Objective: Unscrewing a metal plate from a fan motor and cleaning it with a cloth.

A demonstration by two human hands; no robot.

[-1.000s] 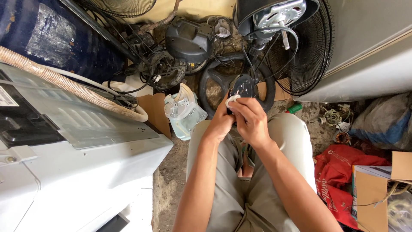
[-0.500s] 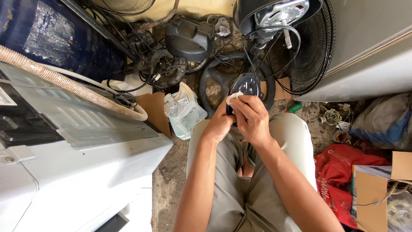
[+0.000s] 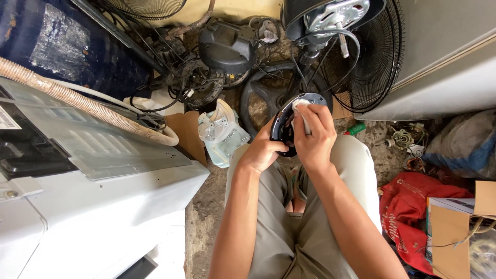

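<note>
I hold a round dark fan part with a blue rim [image 3: 289, 111] upright above my knees. My left hand [image 3: 263, 150] grips its lower left edge. My right hand [image 3: 314, 135] presses a small white cloth [image 3: 301, 109] against the part's upper inner face, fingers folded over the cloth. Just behind the part stands a fan's motor head with loose wires [image 3: 330, 20] on its black round base [image 3: 256, 95].
A white appliance top [image 3: 98, 206] with a ribbed hose [image 3: 77, 101] fills the left. A pale blue plastic fan piece [image 3: 222, 132] lies by my left knee. A black wire fan guard [image 3: 380, 62] leans right. A red bag [image 3: 413, 212] and cardboard box [image 3: 454, 227] sit lower right.
The cloth and my right hand have shifted a little along the part's upper edge. My left hand keeps the same grip.
</note>
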